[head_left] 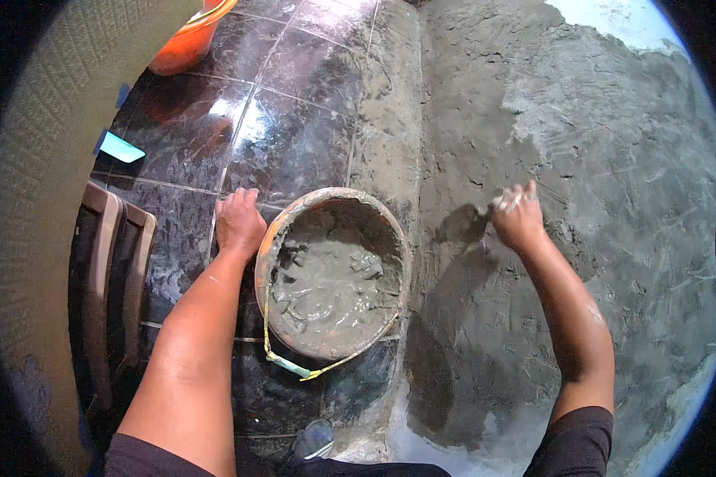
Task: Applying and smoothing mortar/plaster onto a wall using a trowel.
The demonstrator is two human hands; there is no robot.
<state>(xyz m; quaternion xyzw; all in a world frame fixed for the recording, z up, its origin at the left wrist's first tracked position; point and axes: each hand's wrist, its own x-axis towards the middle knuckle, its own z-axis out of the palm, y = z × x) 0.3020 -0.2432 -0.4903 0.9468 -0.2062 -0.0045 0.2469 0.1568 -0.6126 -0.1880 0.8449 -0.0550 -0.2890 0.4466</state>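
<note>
A round bucket point(266, 274), its rim crusted with mortar, stands on the dark tiled floor between my arms. Wet grey mortar point(326, 290) fills its lower part, and its wire handle with a pale grip point(288, 365) hangs over the near side. My left hand point(240, 222) is just left of the bucket's rim, fingers curled in, with nothing seen in it. On the right my right hand point(519, 215), its fingers smeared with mortar, is closed close to the grey plastered surface point(636, 207). Whatever it may hold is hidden and blurred.
Dark glossy tiles point(302, 75) stretch beyond the bucket. An orange tub point(184, 49) stands at the far left. Nearer are a pale blue flat object point(122, 147), a brown plastic frame point(103, 262) and a beige textured surface point(40, 199). A shoe point(314, 440) shows at the bottom.
</note>
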